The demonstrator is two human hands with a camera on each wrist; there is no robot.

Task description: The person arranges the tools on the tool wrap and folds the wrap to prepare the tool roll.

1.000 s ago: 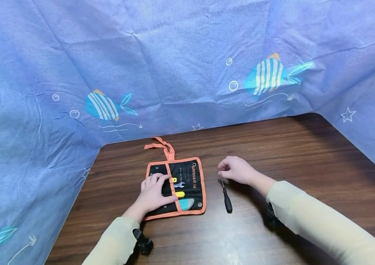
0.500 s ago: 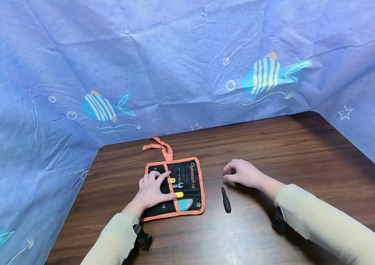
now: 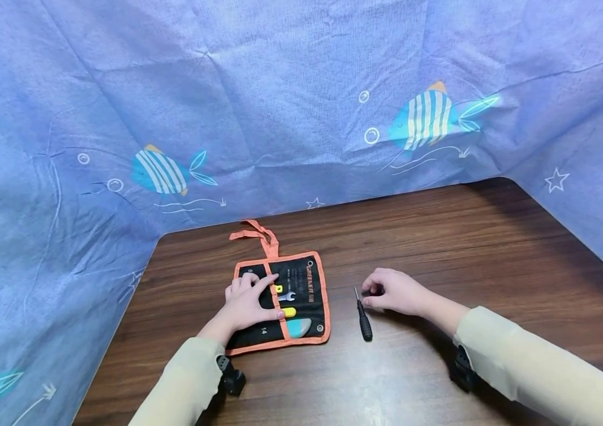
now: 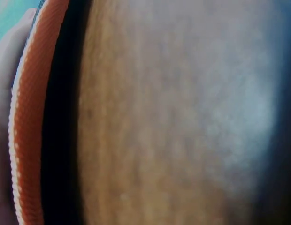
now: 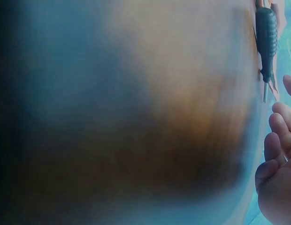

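Note:
A black tool pouch [image 3: 301, 278] with orange trim [image 4: 26, 140] lies open on the brown wooden table [image 3: 439, 236]. It holds a small wrench [image 3: 287, 296], a yellow-handled tool [image 3: 289, 312] and a teal-handled tool [image 3: 299, 326]. My left hand [image 3: 250, 291] rests flat on the pouch's left half, fingers pressing the fabric. A small black screwdriver [image 3: 363, 316] [image 5: 266, 37] lies on the table right of the pouch. Just right of its tip rests my right hand [image 3: 381, 291], fingers [image 5: 277, 136] loosely curled and holding nothing.
An orange tie strap [image 3: 258, 235] trails from the pouch's far edge. Blue cloth with a fish print [image 3: 301, 106] hangs round the table's back, left and right sides. The left table edge [image 3: 120, 313] runs close to the pouch.
My right hand has drawn back toward me and settled lower, beside the screwdriver's tip. The left hand stays on the pouch. The screwdriver has not moved.

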